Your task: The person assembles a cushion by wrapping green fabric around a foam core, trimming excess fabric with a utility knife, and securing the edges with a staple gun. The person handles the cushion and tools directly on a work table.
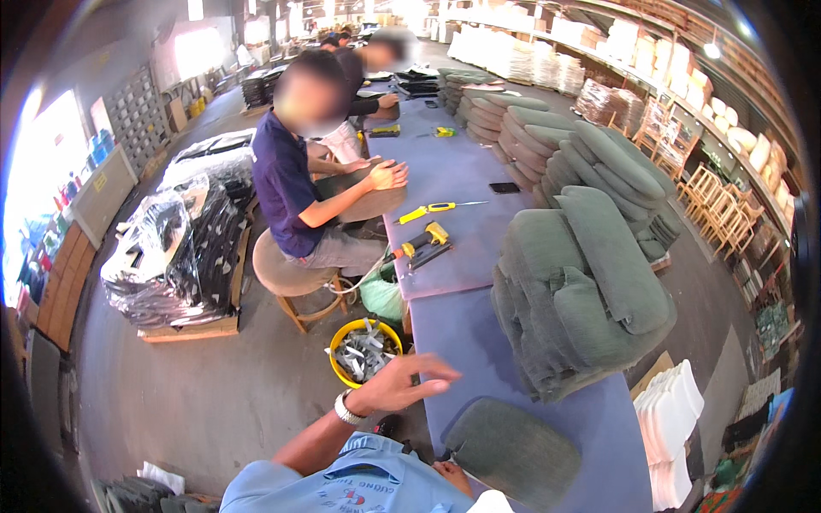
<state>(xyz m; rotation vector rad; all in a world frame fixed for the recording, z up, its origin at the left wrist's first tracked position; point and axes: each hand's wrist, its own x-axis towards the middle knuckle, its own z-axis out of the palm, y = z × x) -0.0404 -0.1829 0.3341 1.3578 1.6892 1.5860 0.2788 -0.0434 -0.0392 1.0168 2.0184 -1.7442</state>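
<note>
My left hand [402, 385], with a silver watch [349, 408] on its wrist, is raised over the left edge of the blue-covered table [466, 342]. Its fingers are stretched and the thumb stands apart, so it is open. A dark green padded cushion [517, 449] lies flat on the table close to my body. My right hand [453, 477] is low at the cushion's near left edge; its fingers are mostly hidden, and I cannot tell whether they grip the cushion.
Stacked green cushions [581, 282] line the table's right side. A yellow-handled power tool [419, 239], a yellow tool with a thin shaft [432, 209] and a phone [505, 187] lie farther along. Below stands a yellow basket [335, 363] of scraps. A seated co-worker [286, 179] holds another cushion [359, 192].
</note>
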